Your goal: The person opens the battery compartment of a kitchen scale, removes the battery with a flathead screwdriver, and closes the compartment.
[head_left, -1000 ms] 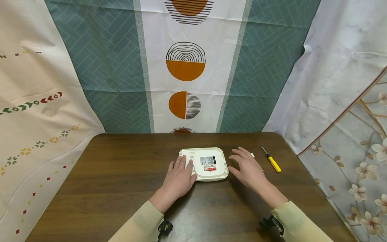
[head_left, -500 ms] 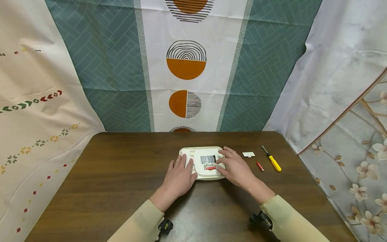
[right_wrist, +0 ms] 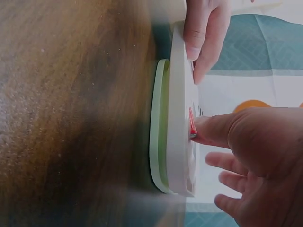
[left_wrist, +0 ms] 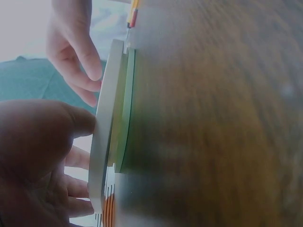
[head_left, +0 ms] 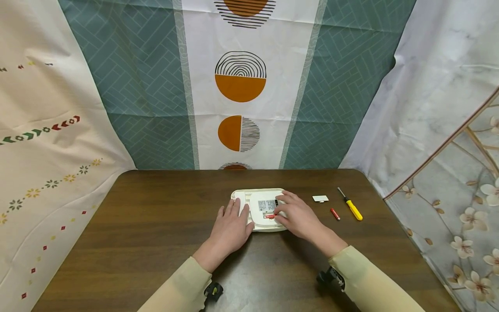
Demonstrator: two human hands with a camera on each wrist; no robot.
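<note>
A white rounded device (head_left: 258, 222) lies on the table, its labelled side and battery compartment up. A red battery (head_left: 268, 216) sits in the compartment. My left hand (head_left: 230, 227) rests on the device's left part, fingers spread out. My right hand (head_left: 298, 216) is over its right part, thumb and fingers lowered toward the compartment. In the right wrist view the right thumb (right_wrist: 213, 130) touches the end of the red battery, while the other visible fingers hang relaxed. The wrist views show a pale green part (right_wrist: 158, 127) below the white body.
To the right lie a small white cover (head_left: 320, 199), a loose red battery (head_left: 335, 214) and a screwdriver (head_left: 353, 211) with a yellow handle. The brown table (head_left: 156, 242) reaches back to patterned cloth hangings (head_left: 249, 99).
My right hand has moved left from beside the device to over the battery compartment, uncovering the white cover and loose battery. The left hand has stayed in place.
</note>
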